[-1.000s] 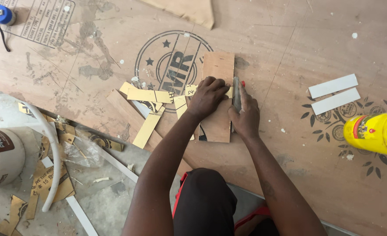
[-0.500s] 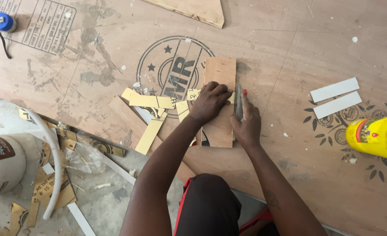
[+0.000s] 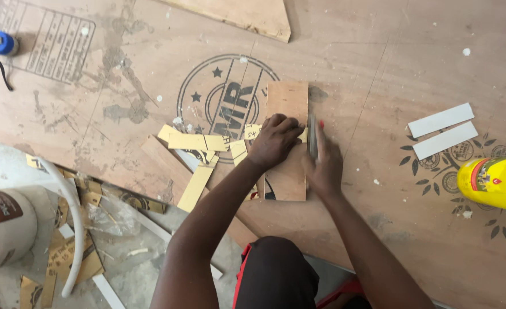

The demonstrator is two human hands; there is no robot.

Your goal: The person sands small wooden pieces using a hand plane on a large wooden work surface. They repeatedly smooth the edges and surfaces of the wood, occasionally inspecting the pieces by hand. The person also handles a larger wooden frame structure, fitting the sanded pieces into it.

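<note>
A small rectangular plywood piece (image 3: 288, 103) lies on a large plywood sheet (image 3: 378, 74) on the floor. My left hand (image 3: 273, 140) presses down on the middle of the piece, fingers curled. My right hand (image 3: 323, 163) is closed around a thin dark blade-like tool (image 3: 312, 137), held along the piece's right edge. Several tan laminate strips (image 3: 195, 142) lie just left of the left hand.
Two white strips (image 3: 443, 130) and a yellow bottle (image 3: 496, 183) lie at the right. A blue-capped object (image 3: 1, 43) with a cord sits at far left. A white bucket (image 3: 1, 229), a white hose (image 3: 75, 229) and scraps lie off the sheet's edge, lower left.
The view has shifted slightly. Both hands stay on the small plywood piece; the right hand with the tool has slid a little towards me along the edge.
</note>
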